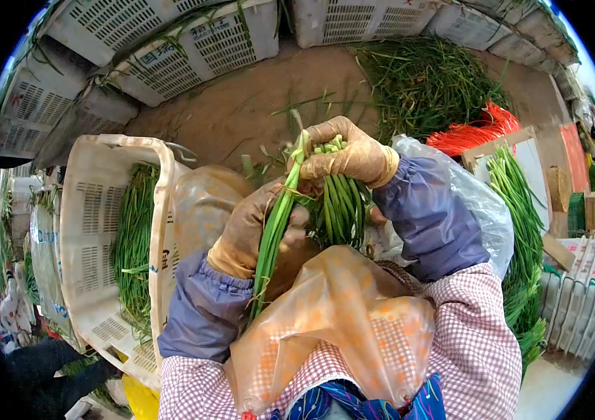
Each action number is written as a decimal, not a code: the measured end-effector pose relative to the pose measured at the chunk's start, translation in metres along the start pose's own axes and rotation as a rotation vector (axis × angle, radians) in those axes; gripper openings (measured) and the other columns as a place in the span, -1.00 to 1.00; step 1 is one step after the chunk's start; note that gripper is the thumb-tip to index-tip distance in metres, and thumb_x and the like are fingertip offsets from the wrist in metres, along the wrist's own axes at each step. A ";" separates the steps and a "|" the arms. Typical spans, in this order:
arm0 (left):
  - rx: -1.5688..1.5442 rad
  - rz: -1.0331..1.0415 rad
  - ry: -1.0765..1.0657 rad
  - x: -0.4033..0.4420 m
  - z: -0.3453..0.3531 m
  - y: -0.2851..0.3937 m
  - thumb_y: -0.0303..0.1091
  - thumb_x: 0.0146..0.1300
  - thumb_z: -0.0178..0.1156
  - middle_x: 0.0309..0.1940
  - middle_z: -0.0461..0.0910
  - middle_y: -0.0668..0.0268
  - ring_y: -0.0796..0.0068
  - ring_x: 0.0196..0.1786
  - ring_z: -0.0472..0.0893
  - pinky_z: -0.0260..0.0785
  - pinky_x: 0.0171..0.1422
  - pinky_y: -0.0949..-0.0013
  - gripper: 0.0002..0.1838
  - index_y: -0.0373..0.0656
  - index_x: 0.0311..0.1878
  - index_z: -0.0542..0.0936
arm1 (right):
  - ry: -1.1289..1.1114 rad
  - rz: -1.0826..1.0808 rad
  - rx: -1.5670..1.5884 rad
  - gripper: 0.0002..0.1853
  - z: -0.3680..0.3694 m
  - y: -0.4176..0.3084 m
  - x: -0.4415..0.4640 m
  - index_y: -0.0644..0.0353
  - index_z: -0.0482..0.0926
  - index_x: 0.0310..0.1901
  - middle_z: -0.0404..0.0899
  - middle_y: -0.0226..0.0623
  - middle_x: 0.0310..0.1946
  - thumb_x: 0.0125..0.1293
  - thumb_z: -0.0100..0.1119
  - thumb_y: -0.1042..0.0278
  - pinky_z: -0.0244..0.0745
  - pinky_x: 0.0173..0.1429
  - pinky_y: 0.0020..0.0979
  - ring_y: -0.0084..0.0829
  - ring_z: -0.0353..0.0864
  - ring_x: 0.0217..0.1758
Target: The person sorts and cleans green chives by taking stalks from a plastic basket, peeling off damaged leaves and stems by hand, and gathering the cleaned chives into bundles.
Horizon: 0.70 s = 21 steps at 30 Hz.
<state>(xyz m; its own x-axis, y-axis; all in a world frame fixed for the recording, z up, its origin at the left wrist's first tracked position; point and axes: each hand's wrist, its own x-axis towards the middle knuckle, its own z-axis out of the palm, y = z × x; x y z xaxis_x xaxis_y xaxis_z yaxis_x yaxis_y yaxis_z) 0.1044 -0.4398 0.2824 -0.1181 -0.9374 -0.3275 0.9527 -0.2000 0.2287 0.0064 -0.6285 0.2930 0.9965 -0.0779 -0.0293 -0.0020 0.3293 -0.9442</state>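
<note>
Long green stalks [276,227] with pale tops stand nearly upright in front of my left hand [248,227], which wears a brown glove. The fingers of that hand curl beside a second, thicker bunch of green stalks [343,210]. My right hand [346,150], also gloved, is closed at the top of this bunch, with its cut ends showing between the fingers. Its fingertips reach the pale top of the long stalks. Part of the left fingers is hidden behind the stalks.
A white crate [164,231] holding green stalks stands at the left. More crates [199,49] line the back. A heap of green leaves [430,87] lies on the floor beside red ties [479,129]. Long green stalks [521,245] lie at the right, near clear plastic [483,210].
</note>
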 end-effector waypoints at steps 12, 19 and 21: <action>0.542 0.279 0.454 -0.014 0.025 0.002 -0.40 0.14 0.24 -0.46 0.47 0.29 0.61 -0.51 0.42 0.24 -0.54 0.60 -0.68 -0.24 -0.06 0.41 | 0.531 0.013 -0.236 -0.80 -0.041 -0.040 -0.019 0.25 0.61 -0.20 0.55 -0.39 -0.37 0.12 0.23 0.44 0.44 -0.39 -0.54 -0.62 0.49 -0.49; 0.835 0.592 0.668 -0.002 0.031 -0.009 -0.49 0.10 0.26 -0.50 0.46 0.37 0.67 -0.55 0.43 0.27 -0.48 0.58 -0.75 -0.22 -0.20 0.41 | 0.437 -0.174 -0.672 -0.65 0.016 -0.011 -0.019 0.22 0.56 -0.08 0.55 -0.47 -0.39 0.08 0.34 0.35 0.40 -0.26 -0.61 -0.69 0.46 -0.38; 0.860 0.611 0.667 0.002 0.028 -0.013 -0.49 0.09 0.26 -0.50 0.46 0.39 0.69 -0.53 0.42 0.27 -0.47 0.59 -0.76 -0.21 -0.21 0.41 | 0.407 -0.056 -0.465 -0.76 0.038 -0.009 -0.014 0.28 0.58 -0.30 0.55 -0.36 -0.49 0.10 0.31 0.28 0.41 -0.36 -0.51 -0.65 0.46 -0.45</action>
<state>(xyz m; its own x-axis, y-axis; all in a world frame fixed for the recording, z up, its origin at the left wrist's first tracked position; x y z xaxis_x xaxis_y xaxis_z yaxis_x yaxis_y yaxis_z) 0.0838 -0.4473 0.3048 0.6833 -0.6657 -0.2998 0.2800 -0.1402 0.9497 -0.0046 -0.5944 0.3142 0.8849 -0.4656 -0.0123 -0.0782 -0.1225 -0.9894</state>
